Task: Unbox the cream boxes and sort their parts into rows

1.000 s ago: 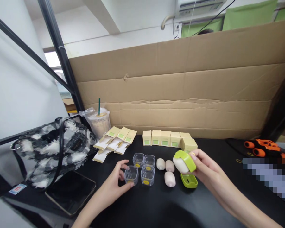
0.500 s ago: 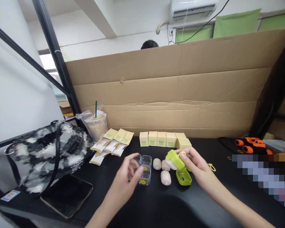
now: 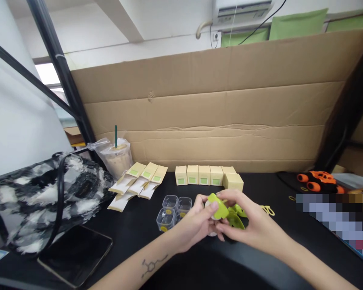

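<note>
A lime-green cover point(image 3: 219, 207) with a white rounded piece in it is between my hands. My left hand point(image 3: 195, 223) pinches it from the left, thumb on its face. Curled around its right side is my right hand point(image 3: 249, 217), fingers and thumb closed toward it. Behind the right hand, another green open shell point(image 3: 235, 221) rests on the black table, partly covered. Clear plastic boxes point(image 3: 166, 219) with yellow stickers stand in a cluster left of my left hand. The pale rounded cases on the table are mostly hidden by my hands.
Cream cartons point(image 3: 203, 176) line the back by a cardboard wall point(image 3: 205, 108). Flat opened cartons point(image 3: 133, 185), a bagged drink point(image 3: 117, 157), a shaggy bag point(image 3: 33, 201) and a black tablet point(image 3: 75, 253) lie left. An orange toy car point(image 3: 319, 181) stands right.
My left hand has moved right, from beside the clear boxes to the green cover, and now grips it. The right hand has lowered the cover slightly leftward. The view has shifted a little.
</note>
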{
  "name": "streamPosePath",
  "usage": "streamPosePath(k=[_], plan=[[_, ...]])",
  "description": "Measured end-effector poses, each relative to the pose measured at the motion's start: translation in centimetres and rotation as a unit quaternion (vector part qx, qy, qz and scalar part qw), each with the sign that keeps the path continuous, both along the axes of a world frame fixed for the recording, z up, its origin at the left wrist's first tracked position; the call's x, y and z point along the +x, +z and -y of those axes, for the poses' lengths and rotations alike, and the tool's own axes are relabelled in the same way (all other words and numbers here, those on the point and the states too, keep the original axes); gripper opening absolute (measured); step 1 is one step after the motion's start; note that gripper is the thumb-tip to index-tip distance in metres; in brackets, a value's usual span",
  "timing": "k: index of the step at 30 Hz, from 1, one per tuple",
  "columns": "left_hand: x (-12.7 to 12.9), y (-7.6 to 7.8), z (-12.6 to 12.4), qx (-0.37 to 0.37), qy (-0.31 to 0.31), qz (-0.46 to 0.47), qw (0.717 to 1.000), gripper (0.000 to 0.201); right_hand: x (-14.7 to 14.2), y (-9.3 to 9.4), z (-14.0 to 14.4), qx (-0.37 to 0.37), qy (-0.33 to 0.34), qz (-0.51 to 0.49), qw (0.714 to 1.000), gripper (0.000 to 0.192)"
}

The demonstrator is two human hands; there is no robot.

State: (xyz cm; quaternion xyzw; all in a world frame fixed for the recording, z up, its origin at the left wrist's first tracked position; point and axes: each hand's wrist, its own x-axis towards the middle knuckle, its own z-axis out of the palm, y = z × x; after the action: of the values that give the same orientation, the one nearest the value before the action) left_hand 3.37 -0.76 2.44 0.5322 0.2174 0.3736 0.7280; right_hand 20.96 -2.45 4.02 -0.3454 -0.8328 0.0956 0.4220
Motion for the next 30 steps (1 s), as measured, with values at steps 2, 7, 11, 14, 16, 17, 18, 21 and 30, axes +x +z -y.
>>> streamPosePath(k=[2, 7, 11, 14, 16, 17, 18, 21, 30], plan=[[-0.3, -0.4, 0.2, 0.028, 0.005, -0.027, 0.999, 0.050, -0.4, -0.5, 0.2, 0.010, -0.003, 0.006, 1.000, 0.032], [-1.0, -0.3, 0.8, 0.124, 0.025, -0.122, 0.984, 0.052, -1.0, -1.4, 0.6, 0.058, -0.016, 0.025, 0.998, 0.032], [-1.4, 0.1, 1.1, 0.153, 0.024, -0.135, 0.979, 0.052, -1.1, -1.3, 0.9, 0.087, -0.019, 0.040, 0.995, 0.029], [-1.4, -0.1, 1.2, 0.106, 0.019, -0.110, 0.988, 0.056, -1.2, -1.3, 1.1, 0.078, -0.017, 0.043, 0.996, 0.027], [-1.2, -0.3, 1.3, 0.082, 0.024, -0.084, 0.993, 0.067, -1.3, -1.5, 1.2, 0.069, -0.008, 0.044, 0.997, 0.028], [-1.1, -0.4, 1.5, 0.073, 0.024, -0.072, 0.994, 0.075, -1.3, -1.6, 1.3, 0.069, -0.008, 0.044, 0.997, 0.029], [-1.0, -0.4, 1.6, 0.066, 0.022, -0.063, 0.996, 0.083, -1.3, -1.6, 1.3, 0.073, -0.010, 0.045, 0.996, 0.031], [-0.5, -0.1, 2.2, 0.051, 0.004, -0.051, 0.997, 0.100, -1.1, -1.6, 1.4, 0.091, -0.010, 0.048, 0.995, 0.037], [-0.7, 0.3, 2.7, 0.062, -0.015, -0.041, 0.997, 0.100, -0.9, -0.4, 1.8, 0.063, 0.010, 0.048, 0.997, 0.033]])
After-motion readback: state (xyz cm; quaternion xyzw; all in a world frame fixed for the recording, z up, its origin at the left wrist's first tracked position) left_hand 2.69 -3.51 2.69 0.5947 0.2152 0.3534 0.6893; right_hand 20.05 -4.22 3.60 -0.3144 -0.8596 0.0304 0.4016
